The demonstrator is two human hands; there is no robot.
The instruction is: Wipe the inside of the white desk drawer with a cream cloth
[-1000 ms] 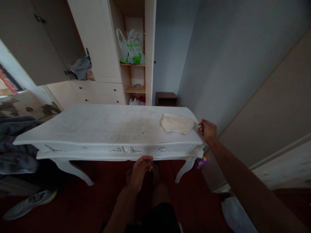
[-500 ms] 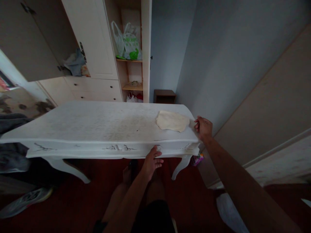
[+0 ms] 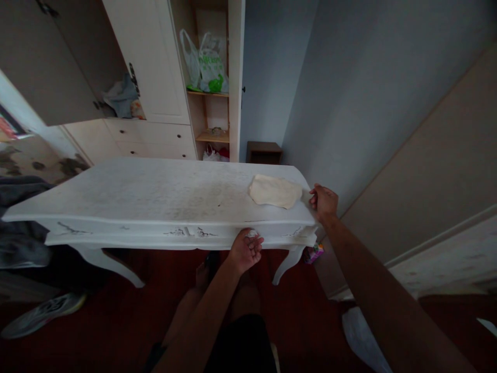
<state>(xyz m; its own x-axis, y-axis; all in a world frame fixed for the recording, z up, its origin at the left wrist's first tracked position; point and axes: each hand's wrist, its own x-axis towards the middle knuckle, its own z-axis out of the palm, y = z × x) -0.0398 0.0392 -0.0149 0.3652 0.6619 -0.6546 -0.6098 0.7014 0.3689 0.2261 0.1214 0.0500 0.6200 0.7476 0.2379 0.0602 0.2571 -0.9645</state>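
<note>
I note a white table (image 3: 155, 199), its top smudged grey; cream cloth (image 3: 275, 191) at right. Far carrier bag (image 3: 213, 72): white, printed in green. I read far wall (image 3: 272, 67) as blue-grey, floor (image 3: 303, 316) dark red.

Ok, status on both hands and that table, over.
Left hand at front knob, fingers curled. Right hand beside right end of table. Beige cloth on top, apart from knob.

Left fingers (image 3: 257, 247) at knob (image 3: 252, 233), cloth (image 3: 275, 191) — on desk (image 3: 135, 189)

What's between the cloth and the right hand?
In the head view, only a narrow strip of table shows between the cloth and right hand.
</note>
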